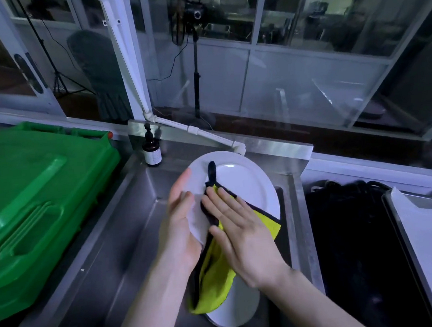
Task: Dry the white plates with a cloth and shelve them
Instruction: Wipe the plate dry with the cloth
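Observation:
I hold a large white oval plate tilted over the steel sink. My left hand grips its left rim, thumb on the face and fingers behind. My right hand lies flat with straight fingers on a yellow cloth with black edging, pressing it against the plate's face. The cloth's black loop sticks up over the plate. The lower part of the cloth hangs down. A second white plate lies in the sink below, partly hidden by the cloth and my arms.
A green plastic bin lid fills the left. A brown pump bottle stands at the sink's back edge beside a white pipe tap. A dark basin and a white tray lie to the right.

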A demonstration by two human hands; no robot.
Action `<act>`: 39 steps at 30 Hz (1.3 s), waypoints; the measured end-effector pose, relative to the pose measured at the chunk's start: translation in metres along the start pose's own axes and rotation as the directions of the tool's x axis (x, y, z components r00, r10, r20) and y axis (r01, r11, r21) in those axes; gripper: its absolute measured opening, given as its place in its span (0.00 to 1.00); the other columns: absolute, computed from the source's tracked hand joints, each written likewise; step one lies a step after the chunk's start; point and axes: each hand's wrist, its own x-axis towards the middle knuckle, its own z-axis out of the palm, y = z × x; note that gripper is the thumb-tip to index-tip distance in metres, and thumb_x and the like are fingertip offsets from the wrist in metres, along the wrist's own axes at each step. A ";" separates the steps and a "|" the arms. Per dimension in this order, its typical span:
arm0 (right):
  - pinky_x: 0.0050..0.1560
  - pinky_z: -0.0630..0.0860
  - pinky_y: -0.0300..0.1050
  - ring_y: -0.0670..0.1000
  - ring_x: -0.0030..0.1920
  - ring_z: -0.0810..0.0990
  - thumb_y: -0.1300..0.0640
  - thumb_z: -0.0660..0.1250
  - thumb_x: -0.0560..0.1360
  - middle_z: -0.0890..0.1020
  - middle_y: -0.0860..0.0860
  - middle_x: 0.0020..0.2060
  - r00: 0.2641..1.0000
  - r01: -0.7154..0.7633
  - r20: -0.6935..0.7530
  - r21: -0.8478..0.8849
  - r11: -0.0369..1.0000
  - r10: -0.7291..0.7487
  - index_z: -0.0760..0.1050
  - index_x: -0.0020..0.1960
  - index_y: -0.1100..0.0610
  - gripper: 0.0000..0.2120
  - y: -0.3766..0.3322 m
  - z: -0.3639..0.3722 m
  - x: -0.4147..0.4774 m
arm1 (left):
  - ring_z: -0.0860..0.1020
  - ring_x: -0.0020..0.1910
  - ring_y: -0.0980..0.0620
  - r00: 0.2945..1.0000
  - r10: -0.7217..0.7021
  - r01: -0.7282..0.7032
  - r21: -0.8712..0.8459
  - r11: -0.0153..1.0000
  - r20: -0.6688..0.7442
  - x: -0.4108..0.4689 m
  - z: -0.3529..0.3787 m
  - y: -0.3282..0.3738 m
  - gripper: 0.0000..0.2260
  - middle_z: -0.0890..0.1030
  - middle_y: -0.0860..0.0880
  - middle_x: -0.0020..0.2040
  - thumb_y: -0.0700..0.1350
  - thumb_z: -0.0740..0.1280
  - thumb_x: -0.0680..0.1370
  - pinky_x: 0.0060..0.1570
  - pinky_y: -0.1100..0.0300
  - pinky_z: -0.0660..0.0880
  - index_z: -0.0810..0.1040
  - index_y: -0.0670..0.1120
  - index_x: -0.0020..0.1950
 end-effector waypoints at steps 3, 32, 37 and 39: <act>0.77 0.55 0.48 0.46 0.78 0.55 0.47 0.49 0.84 0.61 0.46 0.77 0.998 -0.054 0.011 -0.030 0.998 0.054 0.64 0.76 0.52 0.23 0.005 -0.006 0.034 | 0.74 0.72 0.51 1.000 0.011 -0.012 0.048 0.999 0.021 -0.003 0.001 -0.004 0.18 0.79 0.47 0.69 0.37 0.55 0.84 0.73 0.51 0.67 0.76 0.49 0.68; 0.40 0.71 0.31 0.39 0.42 0.78 0.54 0.59 0.82 0.81 0.35 0.40 0.796 -0.427 -0.261 0.398 0.812 0.546 0.73 0.52 0.43 0.07 0.054 -0.055 -0.045 | 0.79 0.64 0.47 0.992 0.032 -0.016 0.131 0.991 -0.121 0.021 0.034 0.004 0.15 0.80 0.48 0.66 0.38 0.57 0.84 0.58 0.48 0.77 0.77 0.55 0.62; 0.40 0.77 0.43 0.49 0.44 0.76 0.56 0.69 0.72 0.70 0.45 0.52 0.950 -0.276 -0.156 -0.015 0.961 0.270 0.67 0.71 0.46 0.29 0.074 -0.061 -0.054 | 0.84 0.51 0.55 0.993 0.033 -0.015 0.164 0.986 -0.109 0.025 0.040 0.009 0.16 0.86 0.57 0.51 0.37 0.56 0.84 0.49 0.53 0.80 0.78 0.55 0.60; 0.27 0.75 0.47 0.52 0.36 0.73 0.58 0.72 0.68 0.68 0.49 0.49 0.964 -0.236 -0.173 -0.197 0.952 0.203 0.70 0.70 0.48 0.31 0.073 -0.058 -0.053 | 0.84 0.52 0.52 0.997 0.011 0.001 0.154 0.988 -0.076 0.024 0.042 0.011 0.16 0.84 0.52 0.57 0.37 0.56 0.84 0.44 0.56 0.80 0.75 0.48 0.69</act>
